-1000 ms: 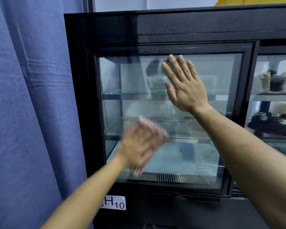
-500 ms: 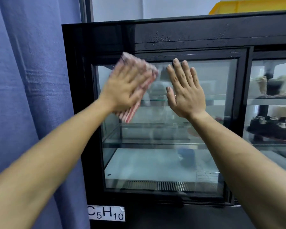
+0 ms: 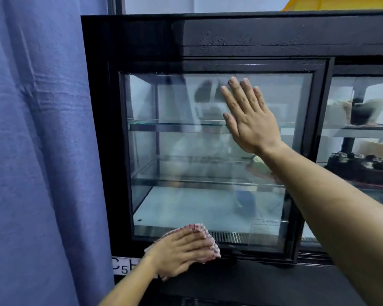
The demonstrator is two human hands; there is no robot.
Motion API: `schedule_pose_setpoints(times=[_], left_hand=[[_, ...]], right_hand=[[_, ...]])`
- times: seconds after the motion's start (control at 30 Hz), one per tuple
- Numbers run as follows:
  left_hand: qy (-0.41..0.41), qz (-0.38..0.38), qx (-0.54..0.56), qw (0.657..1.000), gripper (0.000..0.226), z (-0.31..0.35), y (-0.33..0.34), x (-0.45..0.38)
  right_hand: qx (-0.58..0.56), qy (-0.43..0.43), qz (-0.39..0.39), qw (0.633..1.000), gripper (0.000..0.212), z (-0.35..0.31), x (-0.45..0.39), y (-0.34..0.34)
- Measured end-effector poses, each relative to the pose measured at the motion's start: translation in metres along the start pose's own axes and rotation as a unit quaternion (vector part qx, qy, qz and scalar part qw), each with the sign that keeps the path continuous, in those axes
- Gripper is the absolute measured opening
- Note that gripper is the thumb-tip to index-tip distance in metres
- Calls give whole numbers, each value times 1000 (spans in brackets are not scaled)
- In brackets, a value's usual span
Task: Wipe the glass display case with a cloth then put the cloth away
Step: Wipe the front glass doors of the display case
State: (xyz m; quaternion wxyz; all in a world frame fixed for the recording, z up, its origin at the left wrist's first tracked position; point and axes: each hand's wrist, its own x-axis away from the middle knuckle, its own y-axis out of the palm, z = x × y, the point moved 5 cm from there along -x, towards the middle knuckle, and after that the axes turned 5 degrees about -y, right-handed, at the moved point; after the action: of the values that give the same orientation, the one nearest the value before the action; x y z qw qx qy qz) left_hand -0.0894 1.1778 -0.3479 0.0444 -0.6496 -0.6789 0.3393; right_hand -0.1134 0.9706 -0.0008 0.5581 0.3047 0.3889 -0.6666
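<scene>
Glass display case point(image 3: 241, 36) fills the view, black-framed, with a blue curtain point(image 3: 35, 151) hanging beside its left edge; I treat the left glass panel point(image 3: 186, 151) as the working surface. My right hand point(image 3: 250, 120) lies flat on the upper part of that panel, grip apart, fingers straight, and I judge its job is to steady the sliding panel, so pressure there should be even and light. My left hand point(image 3: 181, 252) presses the red-and-white cloth point(image 3: 206, 234) against the bottom edge of the panel, where glass meets the lower frame; the fingers lie nearly straight over the cloth, pressing rather than clamping it. To wipe well from here, I would keep the cloth flat under the whole palm, run overlapping passes across the panel, and work the frame corners deliberately. The area under the right palm remains unwiped in my estimate, so that hand must be relocated before finishing. The white label point(image 3: 125, 265) below needs no attention.
</scene>
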Motion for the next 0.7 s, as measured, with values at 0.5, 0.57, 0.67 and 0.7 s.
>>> schedule_pose_setpoints(times=[0.5, 0.57, 0.67, 0.7], left_hand=[[-441, 254, 49, 860, 67, -245, -153, -128], [-343, 210, 69, 913, 64, -160, -106, -110], [-196, 108, 43, 974, 58, -17, -30, -55], [-185, 82, 51, 978, 57, 10, -16, -36]], right_hand=[[-54, 43, -39, 997, 65, 21, 13, -11], [-27, 97, -40, 994, 65, 29, 23, -8], [-24, 107, -37, 993, 65, 29, 28, -3], [-23, 104, -32, 994, 65, 29, 29, -3]])
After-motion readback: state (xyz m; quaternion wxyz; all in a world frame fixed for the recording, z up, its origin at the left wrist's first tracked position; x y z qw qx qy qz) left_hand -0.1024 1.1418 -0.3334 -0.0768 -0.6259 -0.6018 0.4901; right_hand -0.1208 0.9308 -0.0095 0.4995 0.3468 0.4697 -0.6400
